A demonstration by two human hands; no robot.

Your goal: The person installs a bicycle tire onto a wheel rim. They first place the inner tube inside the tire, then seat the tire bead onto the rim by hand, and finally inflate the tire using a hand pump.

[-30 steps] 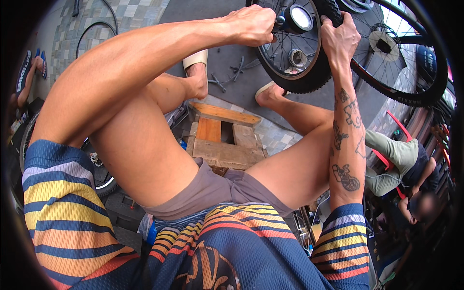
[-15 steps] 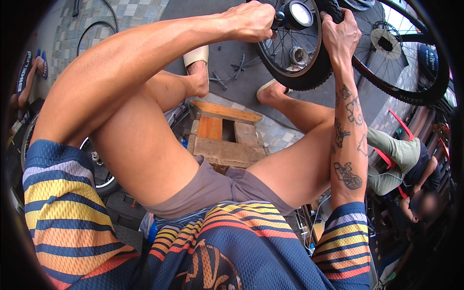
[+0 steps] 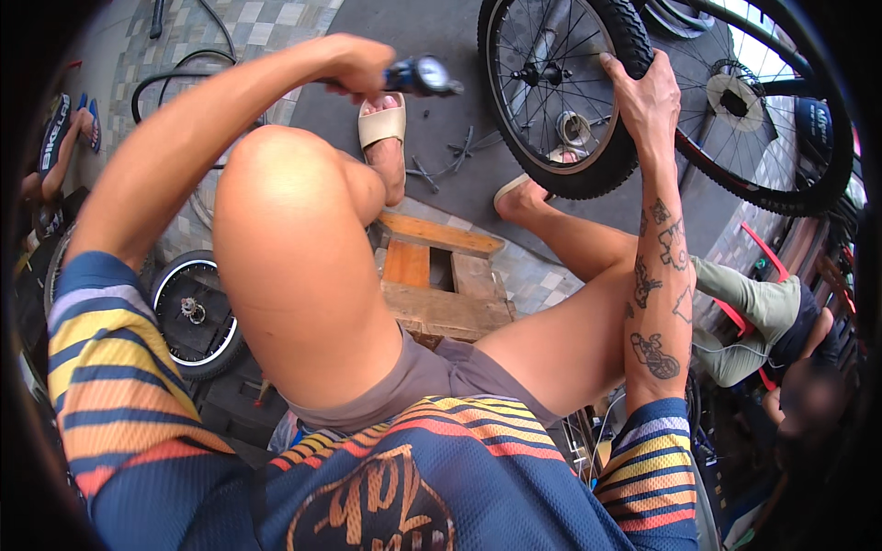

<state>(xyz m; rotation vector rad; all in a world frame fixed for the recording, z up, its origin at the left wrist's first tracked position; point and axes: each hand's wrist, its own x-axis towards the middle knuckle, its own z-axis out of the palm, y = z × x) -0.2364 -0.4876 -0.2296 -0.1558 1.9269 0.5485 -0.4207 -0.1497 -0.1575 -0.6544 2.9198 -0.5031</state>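
Observation:
My left hand (image 3: 366, 69) is closed round the handle of a tyre inflator (image 3: 430, 75) with a round dial gauge, held above my left foot and apart from the wheel. A dark hose (image 3: 175, 77) runs off to the left of that hand. At the upper right, a bicycle wheel (image 3: 617, 158) with a knobby black tyre stands tilted on the dark mat. My right hand (image 3: 649, 99) grips its tyre at the right side, thumb over the tread toward the rim; part of the fingers is hidden behind the tyre.
A larger bicycle wheel with a disc rotor (image 3: 735, 95) is at the far right. Between my legs is a wooden stool (image 3: 446, 308). Cable scraps (image 3: 450, 151) lie on the mat (image 3: 423, 28). A small wheel (image 3: 158, 308) lies at left. Another person (image 3: 781, 312) sits at right.
My left hand has drawn the inflator away from the wheel, to the left and slightly down. My left knee has risen. My right hand keeps its hold on the tyre, and the wheel sits slightly lower.

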